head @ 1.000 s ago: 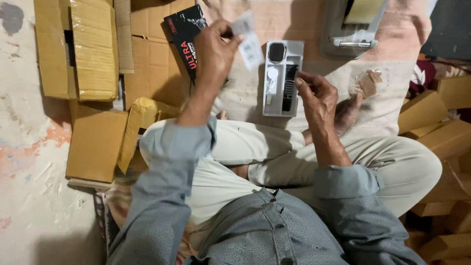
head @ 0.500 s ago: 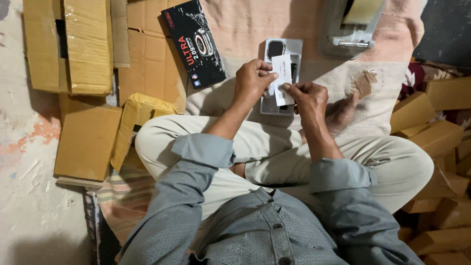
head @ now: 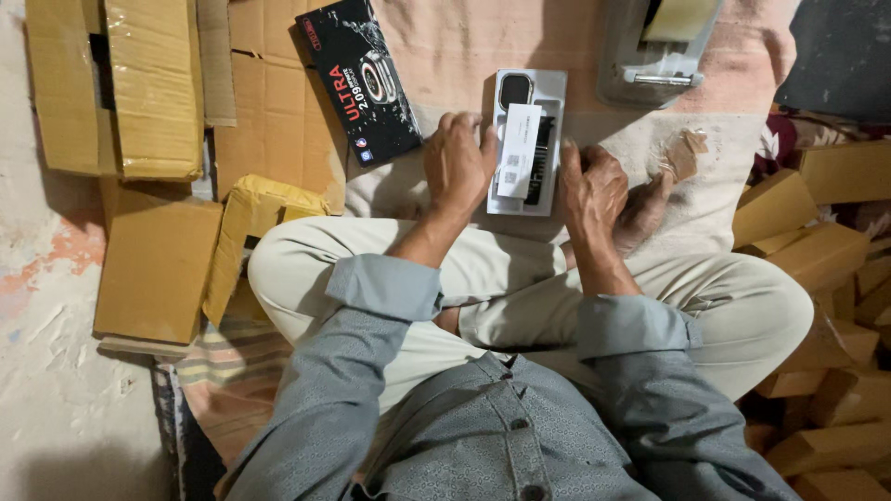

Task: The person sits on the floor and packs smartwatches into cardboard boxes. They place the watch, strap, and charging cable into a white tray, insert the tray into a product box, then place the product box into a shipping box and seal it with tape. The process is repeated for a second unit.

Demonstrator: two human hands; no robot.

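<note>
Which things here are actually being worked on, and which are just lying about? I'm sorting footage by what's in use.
In hand:
left hand
right hand
white tray holding a watch
white card on it

Lying about:
black box lid
brown cartons
grey tool

Grey-blue patterned buttoned shirt, cuffs rolled back, cream trousers

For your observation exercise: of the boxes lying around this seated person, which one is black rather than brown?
The long flat box with a watch pictured on its lid, lying above the left hand. The boxes stacked at left and right are plain brown cardboard.
</note>
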